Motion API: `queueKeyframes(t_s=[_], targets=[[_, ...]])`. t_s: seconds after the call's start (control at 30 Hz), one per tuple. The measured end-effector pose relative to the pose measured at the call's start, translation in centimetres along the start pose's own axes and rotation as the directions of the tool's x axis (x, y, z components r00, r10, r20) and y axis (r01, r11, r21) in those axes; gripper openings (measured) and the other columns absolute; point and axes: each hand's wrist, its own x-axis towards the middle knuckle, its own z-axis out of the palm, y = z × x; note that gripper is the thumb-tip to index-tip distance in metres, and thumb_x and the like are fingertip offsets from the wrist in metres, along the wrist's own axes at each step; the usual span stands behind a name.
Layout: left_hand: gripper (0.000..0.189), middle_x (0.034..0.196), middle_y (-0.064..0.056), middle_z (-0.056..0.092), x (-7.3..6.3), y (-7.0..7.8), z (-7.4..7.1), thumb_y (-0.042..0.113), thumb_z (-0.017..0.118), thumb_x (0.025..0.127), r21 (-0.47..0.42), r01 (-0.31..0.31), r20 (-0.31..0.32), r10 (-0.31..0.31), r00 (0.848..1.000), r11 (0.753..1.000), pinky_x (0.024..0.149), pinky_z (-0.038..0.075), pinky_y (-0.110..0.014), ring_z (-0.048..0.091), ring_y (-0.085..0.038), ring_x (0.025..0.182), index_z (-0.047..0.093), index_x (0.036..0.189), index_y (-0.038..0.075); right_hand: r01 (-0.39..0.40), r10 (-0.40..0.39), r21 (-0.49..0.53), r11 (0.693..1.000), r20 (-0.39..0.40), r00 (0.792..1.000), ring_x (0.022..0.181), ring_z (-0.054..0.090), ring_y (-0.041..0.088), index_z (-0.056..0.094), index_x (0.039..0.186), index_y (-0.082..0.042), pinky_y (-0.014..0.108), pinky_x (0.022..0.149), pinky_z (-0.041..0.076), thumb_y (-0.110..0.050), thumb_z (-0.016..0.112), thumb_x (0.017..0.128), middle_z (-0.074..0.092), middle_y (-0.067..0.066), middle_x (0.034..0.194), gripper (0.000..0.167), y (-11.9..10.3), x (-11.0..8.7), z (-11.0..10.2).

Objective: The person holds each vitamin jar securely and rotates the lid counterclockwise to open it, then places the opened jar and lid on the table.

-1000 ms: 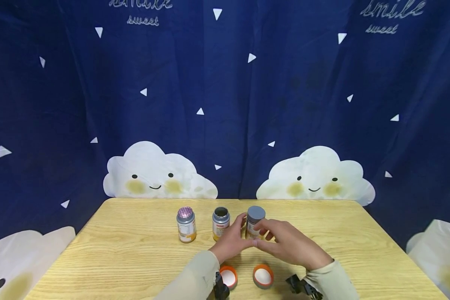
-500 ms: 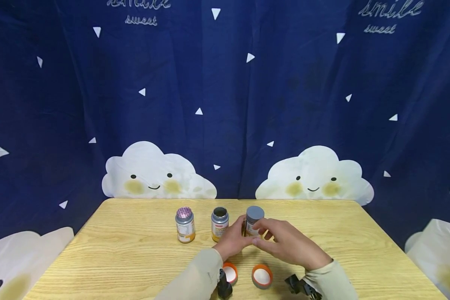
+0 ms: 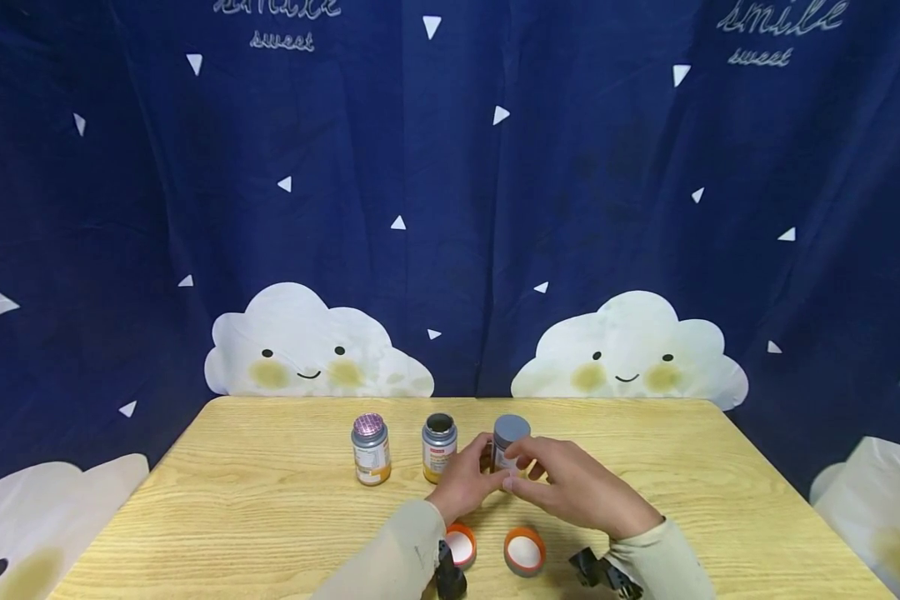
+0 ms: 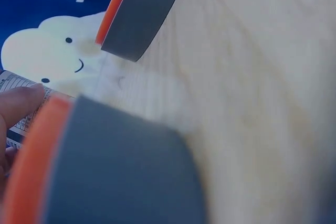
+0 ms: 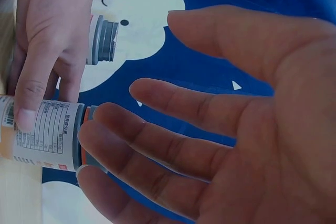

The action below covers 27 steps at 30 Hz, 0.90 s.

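Note:
A white-labelled supplement bottle (image 3: 503,460) with a grey screw cap stands upright at the right end of a row. My left hand (image 3: 462,482) grips its lower body, the thumb lying along the label in the right wrist view. Beside the cap, my right hand (image 3: 570,487) has its fingers (image 5: 157,145) loosely bent and spread, the thumb well apart from them. Its fingertips overlap the cap in the right wrist view. An orange band shows under that cap. Left of my left hand stands an uncapped bottle (image 3: 439,454) with a dark mouth.
A third bottle (image 3: 371,454) with a shiny pinkish seal stands farther left. Two grey-and-orange caps, one (image 3: 460,547) by my left sleeve and another (image 3: 525,552) between the wrists, lie open side up on the wooden table (image 3: 255,500). A blue curtain (image 3: 450,167) hangs behind.
My left hand has shifted slightly to the right with the bottle, which sits marginally nearer. The right hand has stayed almost still beside it.

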Motion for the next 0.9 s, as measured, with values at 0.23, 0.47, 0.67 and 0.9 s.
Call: queueKeyframes(t_s=[0.23,0.47,0.67,0.9], targets=[[0.05,0.127,-0.004,0.06,-0.5,-0.3,0.1,0.022,0.072,0.088,-0.076,0.015,0.013,-0.014,1.0,0.997,0.101,0.043,-0.041,0.055,-0.027,0.121,0.051,0.133,0.014,-0.004,0.004,0.004,1.0,0.009,1.0,0.085,0.061,0.014,0.064,0.11,-0.013,0.032,0.072,0.051,-0.041,0.063,0.092,0.065,0.006,0.108,0.034,0.0,0.1,0.1],[0.05,0.123,-0.002,0.06,-1.0,-0.2,0.2,0.022,0.073,0.088,-0.105,0.015,0.005,-0.015,1.0,0.994,0.1,0.044,-0.039,0.056,-0.025,0.118,0.052,0.132,0.014,-0.005,0.005,0.01,1.0,0.015,1.0,0.083,0.06,0.013,0.064,0.109,-0.013,0.03,0.07,0.051,-0.038,0.065,0.092,0.065,0.004,0.105,0.03,0.1,0.2,0.2],[0.046,0.121,-0.001,0.061,-1.2,0.0,0.1,0.024,0.072,0.088,-0.12,0.021,0.006,-0.021,1.0,0.993,0.099,0.044,-0.04,0.057,-0.024,0.116,0.053,0.129,0.015,0.006,-0.006,0.015,1.0,0.013,1.0,0.082,0.06,0.015,0.064,0.108,-0.011,0.028,0.069,0.05,-0.036,0.065,0.092,0.065,0.002,0.102,0.029,0.2,0.3,0.2],[0.046,0.119,0.001,0.061,-1.6,0.0,-0.4,0.026,0.073,0.087,-0.135,0.008,0.012,-0.006,1.0,0.991,0.097,0.045,-0.041,0.057,-0.022,0.113,0.054,0.128,0.015,0.007,-0.008,0.022,1.0,0.02,1.0,0.082,0.06,0.016,0.063,0.109,-0.009,0.028,0.069,0.05,-0.035,0.066,0.092,0.065,0.003,0.101,0.031,0.3,0.2,0.3]])
